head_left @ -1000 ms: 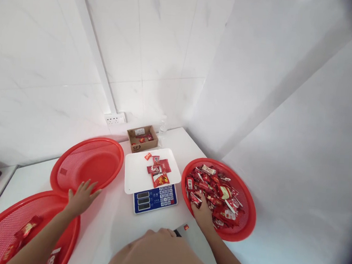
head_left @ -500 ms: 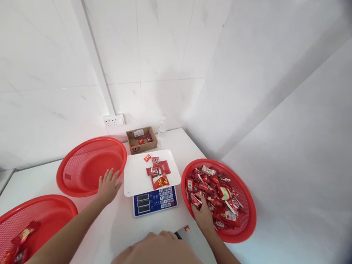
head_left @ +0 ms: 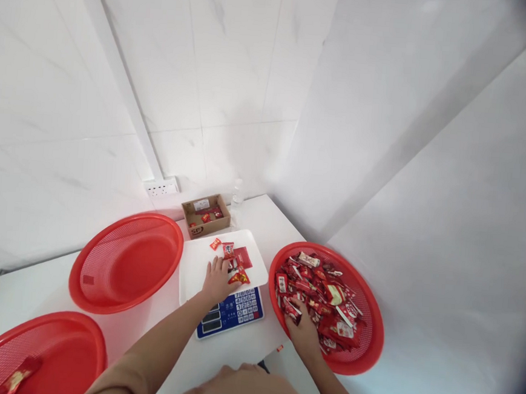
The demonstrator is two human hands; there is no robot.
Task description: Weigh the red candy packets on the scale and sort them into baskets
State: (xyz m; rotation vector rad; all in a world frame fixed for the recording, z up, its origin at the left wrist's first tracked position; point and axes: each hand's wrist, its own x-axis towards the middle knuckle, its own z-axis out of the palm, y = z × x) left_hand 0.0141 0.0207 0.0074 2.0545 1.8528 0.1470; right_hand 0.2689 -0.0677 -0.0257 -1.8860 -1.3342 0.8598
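Note:
My left hand is over the white tray of a blue-fronted weighing scale. Its fingers are apart at the left edge of a small group of wrapped sweets, with the thumb below them. A small orange-red packet lies apart on the tray. At the near left side of a red basket, my right hand has its fingers closed on a red snack packet. Many other red packets fill that basket.
Two red baskets stand at the left: a far one and a near one with red packets inside. A cardboard box with some packets and a clear bottle stand by the wall, below a socket strip.
My left hand has moved right, from beside the far left basket onto the scale tray by the sweets. My right hand stays in the right basket with the packet. The view has shifted slightly.

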